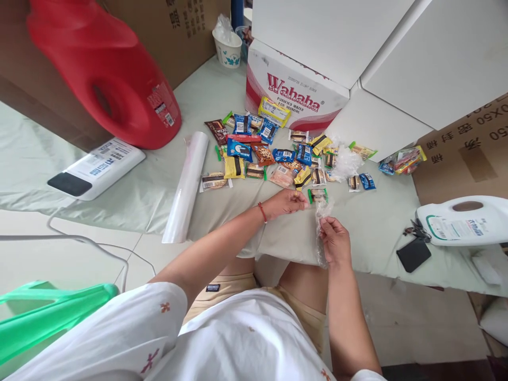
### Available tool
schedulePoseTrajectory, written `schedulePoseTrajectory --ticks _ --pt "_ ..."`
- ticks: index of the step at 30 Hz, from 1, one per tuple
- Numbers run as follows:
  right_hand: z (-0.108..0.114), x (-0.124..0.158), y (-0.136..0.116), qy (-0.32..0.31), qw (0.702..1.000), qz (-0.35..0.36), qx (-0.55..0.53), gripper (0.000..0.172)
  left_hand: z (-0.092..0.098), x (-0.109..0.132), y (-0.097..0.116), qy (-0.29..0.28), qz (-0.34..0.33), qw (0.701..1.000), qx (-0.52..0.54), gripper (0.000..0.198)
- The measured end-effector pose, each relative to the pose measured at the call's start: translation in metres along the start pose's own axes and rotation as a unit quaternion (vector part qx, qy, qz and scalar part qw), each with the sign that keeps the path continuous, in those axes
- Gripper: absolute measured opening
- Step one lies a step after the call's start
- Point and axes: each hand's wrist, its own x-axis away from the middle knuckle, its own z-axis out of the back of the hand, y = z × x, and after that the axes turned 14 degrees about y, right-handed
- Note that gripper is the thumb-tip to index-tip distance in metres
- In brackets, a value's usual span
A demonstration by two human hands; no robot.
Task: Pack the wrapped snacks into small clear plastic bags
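Hanging upright, clear bag (pixel 320 212) pinched by right fingers (pixel 327 225); left fingers (pixel 298 199) grip crosswise snack (pixel 318 194).

"Wahaha, purified water for drinking" on the red-and-white carton (pixel 296 90); "X50" on the cardboard box (pixel 472 145)

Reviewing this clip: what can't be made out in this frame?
Head view only.
- Left hand: its curled fingers hide whether it holds a snack.
- Clear bag in right hand: contents unreadable, film too transparent.
- Red jug: top cut off by frame edge, blurred.
- Snack pile: most wrapper print too small.
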Motion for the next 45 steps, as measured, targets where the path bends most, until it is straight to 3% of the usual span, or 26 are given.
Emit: schedulePoseTrajectory --ticks 5,10,17,22,29,32,35,38,41,45 --pt "-0.02 0.007 -0.006 -0.044 0.998 -0.032 -0.02 0.041 -0.005 0.002 -0.003 -0.055 -0.041 0.997 -0.03 0.048" --pt "-0.031 0.011 -0.005 -0.053 0.998 -0.022 -0.014 0.043 -0.004 -0.002 -0.011 -0.035 -0.047 0.998 -0.015 0.049" --pt "-0.022 0.008 -0.013 -0.051 0.997 -0.046 -0.038 0.04 -0.003 0.002 -0.004 -0.007 -0.03 1.0 -0.007 0.056" --pt "-0.016 0.007 -0.013 -0.059 0.996 -0.049 -0.042 0.04 -0.002 0.005 0.001 -0.027 -0.023 0.999 0.017 0.054" --pt "-0.016 0.009 -0.014 -0.077 0.994 -0.054 -0.047 0.044 -0.001 0.007 0.005 -0.066 0.009 0.988 0.138 0.054" --pt "-0.016 0.014 -0.015 -0.026 0.999 0.027 -0.034 0.043 -0.001 0.005 0.002 -0.041 0.005 0.99 0.131 0.052" --pt "-0.017 0.023 -0.019 0.042 0.98 0.193 0.016 0.037 -0.002 0.004 -0.001 -0.035 -0.008 0.994 0.104 0.052" --pt "-0.023 0.025 -0.027 0.009 0.95 0.29 0.111 0.036 -0.005 0.006 -0.001 -0.055 -0.029 0.996 0.061 0.052" --pt "-0.03 0.019 -0.032 -0.032 0.946 0.287 0.15 0.034 -0.006 0.007 0.001 -0.061 -0.039 0.997 0.037 0.049" --pt "-0.028 0.009 -0.032 -0.005 0.978 0.204 0.047 0.029 -0.004 0.009 0.002 -0.041 -0.03 0.997 0.054 0.038"
